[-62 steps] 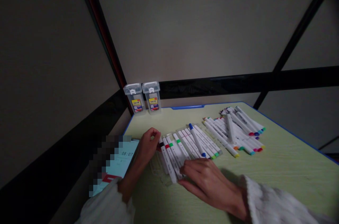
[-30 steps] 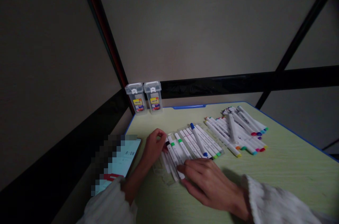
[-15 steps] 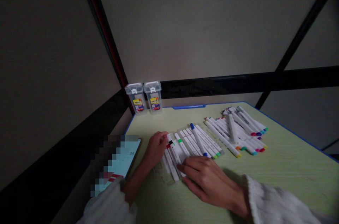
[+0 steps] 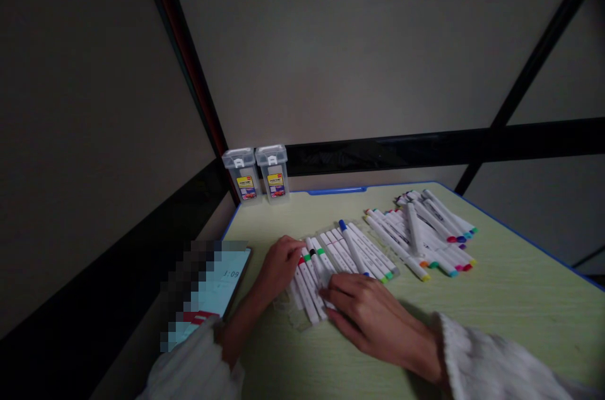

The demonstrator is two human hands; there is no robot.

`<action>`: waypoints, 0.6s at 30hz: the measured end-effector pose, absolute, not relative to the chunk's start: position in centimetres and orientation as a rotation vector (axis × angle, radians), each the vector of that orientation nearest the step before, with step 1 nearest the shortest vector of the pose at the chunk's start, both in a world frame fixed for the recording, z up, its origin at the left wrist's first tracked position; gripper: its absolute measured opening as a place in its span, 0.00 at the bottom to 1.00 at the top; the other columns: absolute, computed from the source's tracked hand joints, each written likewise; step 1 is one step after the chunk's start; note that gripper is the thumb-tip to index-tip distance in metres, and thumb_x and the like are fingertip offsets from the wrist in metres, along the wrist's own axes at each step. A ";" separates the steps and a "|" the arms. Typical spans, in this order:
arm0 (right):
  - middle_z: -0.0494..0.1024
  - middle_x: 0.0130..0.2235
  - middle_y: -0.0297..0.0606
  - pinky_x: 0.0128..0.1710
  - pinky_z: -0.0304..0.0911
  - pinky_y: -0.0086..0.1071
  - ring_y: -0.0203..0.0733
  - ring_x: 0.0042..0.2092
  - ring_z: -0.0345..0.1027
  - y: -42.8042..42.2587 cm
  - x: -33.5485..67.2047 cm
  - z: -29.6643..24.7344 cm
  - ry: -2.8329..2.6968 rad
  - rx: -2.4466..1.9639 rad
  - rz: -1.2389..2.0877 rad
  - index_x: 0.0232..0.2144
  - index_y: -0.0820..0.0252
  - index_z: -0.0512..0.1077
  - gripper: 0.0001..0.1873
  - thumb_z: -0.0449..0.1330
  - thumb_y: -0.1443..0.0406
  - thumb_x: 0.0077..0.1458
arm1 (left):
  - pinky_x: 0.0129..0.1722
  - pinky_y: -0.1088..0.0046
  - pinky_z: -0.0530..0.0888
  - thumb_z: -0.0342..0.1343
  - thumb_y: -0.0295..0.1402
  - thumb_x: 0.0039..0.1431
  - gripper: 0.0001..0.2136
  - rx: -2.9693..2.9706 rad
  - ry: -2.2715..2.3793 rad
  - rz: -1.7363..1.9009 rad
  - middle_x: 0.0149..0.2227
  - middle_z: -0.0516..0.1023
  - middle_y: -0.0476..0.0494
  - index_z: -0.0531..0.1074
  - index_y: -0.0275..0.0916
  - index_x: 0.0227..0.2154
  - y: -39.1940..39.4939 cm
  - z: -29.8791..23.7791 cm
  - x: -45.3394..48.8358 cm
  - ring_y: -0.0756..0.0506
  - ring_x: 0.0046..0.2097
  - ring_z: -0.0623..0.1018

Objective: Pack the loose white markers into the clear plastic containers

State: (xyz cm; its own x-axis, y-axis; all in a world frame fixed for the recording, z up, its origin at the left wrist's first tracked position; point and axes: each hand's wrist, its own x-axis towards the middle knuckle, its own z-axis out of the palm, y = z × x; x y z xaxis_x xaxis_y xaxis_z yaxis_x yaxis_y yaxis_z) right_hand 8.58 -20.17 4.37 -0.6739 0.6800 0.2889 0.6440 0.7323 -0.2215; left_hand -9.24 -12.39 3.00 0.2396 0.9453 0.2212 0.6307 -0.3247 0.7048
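Note:
My left hand [image 4: 282, 262] has its fingers closed at the upper end of a green-banded white marker [image 4: 307, 257], beside a red-banded marker [image 4: 308, 293]. My right hand [image 4: 371, 315] curls its fingertips onto the lower end of a black-banded marker [image 4: 313, 254]; part of that marker is hidden by the fingers. Under these markers lies a clear plastic sleeve [image 4: 295, 318]. To the right, more white markers lie side by side on clear plastic, with a blue-capped marker [image 4: 352, 242] slanted across them.
A loose heap of white markers [image 4: 416, 230] with coloured ends covers the table's right part. Two clear lidded boxes [image 4: 275, 186] stand at the back left. A tablet-like screen [image 4: 229, 290] lies by my left forearm. The table [image 4: 520, 299] has a blue edge.
The black-banded marker has shifted right, towards the green-banded one beside it. Another green-banded marker now shows between it and the red-banded one. My right hand has moved slightly right.

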 end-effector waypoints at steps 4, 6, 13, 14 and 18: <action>0.67 0.31 0.37 0.33 0.58 0.31 0.38 0.32 0.62 -19.9 8.8 4.5 -2.554 -1.043 0.177 0.34 0.62 0.68 0.09 0.48 0.69 0.56 | 0.41 0.72 0.68 0.44 0.24 0.52 0.12 2.073 1.435 0.849 0.33 0.72 0.44 0.73 0.34 0.32 -12.5 3.0 -9.2 0.48 0.38 0.72; 0.67 0.31 0.38 0.34 0.58 0.31 0.38 0.33 0.62 -19.8 8.9 4.5 -2.540 -1.043 0.201 0.31 0.62 0.68 0.10 0.48 0.69 0.56 | 0.42 0.72 0.67 0.43 0.24 0.53 0.13 2.112 1.419 0.844 0.35 0.71 0.43 0.73 0.34 0.35 -12.7 2.9 -9.2 0.48 0.38 0.71; 0.67 0.31 0.38 0.35 0.59 0.32 0.38 0.34 0.61 -19.5 9.1 4.4 -2.530 -1.021 0.264 0.28 0.62 0.68 0.10 0.48 0.71 0.55 | 0.42 0.73 0.66 0.40 0.23 0.54 0.18 2.215 1.439 0.719 0.36 0.69 0.44 0.69 0.35 0.44 -13.2 3.1 -9.0 0.48 0.40 0.70; 0.67 0.31 0.38 0.35 0.58 0.31 0.38 0.34 0.61 -19.5 9.1 4.3 -2.528 -1.013 0.264 0.28 0.62 0.69 0.10 0.48 0.71 0.55 | 0.42 0.73 0.66 0.40 0.23 0.54 0.18 2.231 1.444 0.701 0.36 0.68 0.44 0.69 0.35 0.45 -13.3 3.2 -9.0 0.48 0.40 0.70; 0.67 0.30 0.37 0.34 0.57 0.31 0.38 0.34 0.60 -19.5 9.2 4.2 -2.528 -1.001 0.246 0.26 0.62 0.69 0.11 0.48 0.71 0.54 | 0.40 0.74 0.66 0.41 0.23 0.54 0.19 2.279 1.466 0.637 0.35 0.67 0.46 0.67 0.38 0.47 -13.4 3.5 -8.9 0.48 0.38 0.69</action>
